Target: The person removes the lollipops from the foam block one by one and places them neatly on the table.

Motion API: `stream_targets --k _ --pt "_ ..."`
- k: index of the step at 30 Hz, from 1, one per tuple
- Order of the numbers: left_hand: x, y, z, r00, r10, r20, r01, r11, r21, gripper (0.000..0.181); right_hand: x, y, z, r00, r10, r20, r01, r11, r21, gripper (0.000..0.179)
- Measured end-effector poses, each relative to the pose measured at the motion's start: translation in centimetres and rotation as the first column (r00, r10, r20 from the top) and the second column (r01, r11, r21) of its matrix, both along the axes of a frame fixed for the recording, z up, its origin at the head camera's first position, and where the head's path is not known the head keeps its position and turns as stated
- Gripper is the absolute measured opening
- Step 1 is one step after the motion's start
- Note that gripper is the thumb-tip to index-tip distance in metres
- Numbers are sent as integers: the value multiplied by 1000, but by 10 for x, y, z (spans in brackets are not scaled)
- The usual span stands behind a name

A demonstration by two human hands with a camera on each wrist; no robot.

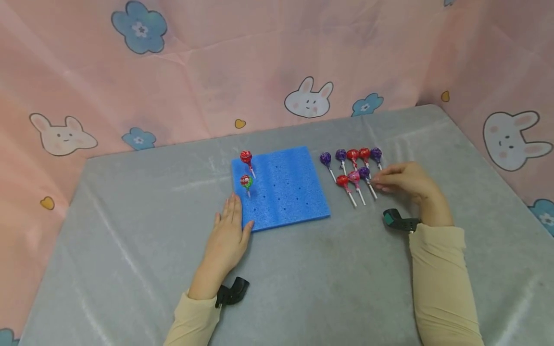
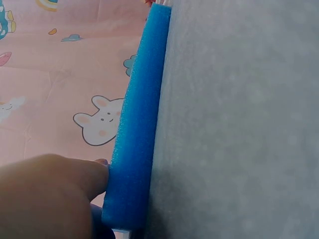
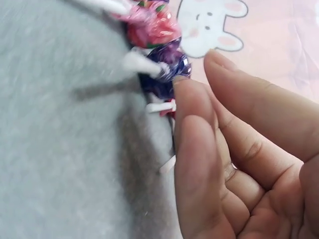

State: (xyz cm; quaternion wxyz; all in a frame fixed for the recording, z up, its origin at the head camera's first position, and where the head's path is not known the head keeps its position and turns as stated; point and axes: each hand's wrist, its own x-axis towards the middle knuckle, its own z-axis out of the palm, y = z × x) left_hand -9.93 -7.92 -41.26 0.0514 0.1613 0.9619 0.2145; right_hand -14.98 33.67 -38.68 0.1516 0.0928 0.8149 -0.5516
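My left hand (image 1: 225, 235) lies with straight fingers along the left edge of a blue foam board (image 1: 290, 187), its thumb at the near corner. Two lollipops stand upright in the board's left side: a red one (image 1: 245, 157) and a red-and-green one (image 1: 246, 181). My right hand (image 1: 407, 180) is beside a group of lollipops on the table, fingertips right at a purple lollipop (image 1: 365, 174). In the right wrist view, a gap shows between the thumb (image 3: 259, 97) and the index finger, next to that purple lollipop (image 3: 169, 67).
Several wrapped lollipops, purple, red (image 1: 342, 181) and pink (image 1: 354, 177), lie in two rows right of the board. Small holes dot the foam. The grey table (image 1: 320, 278) meets a pink curtain (image 1: 242, 72) at the back and right side.
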Motion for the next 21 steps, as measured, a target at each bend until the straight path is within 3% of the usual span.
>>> stream_targets --k 4,7,15,21 --pt "0 -3 1 1000 14 -3 -14 1000 -2 66 -4 -7 5 999 -16 -47 13 999 -49 4" --pt "-1 -5 1 1000 18 -2 -18 1000 -10 66 -6 -15 8 995 -20 -102 11 996 -88 6" --pt "-3 -4 2 1000 24 -11 -24 999 -22 66 -10 -44 11 964 65 -258 -105 984 -145 13" --pt "-3 0 -3 1000 9 -9 -9 1000 -23 65 -11 -70 9 963 109 -247 -151 976 -158 18"
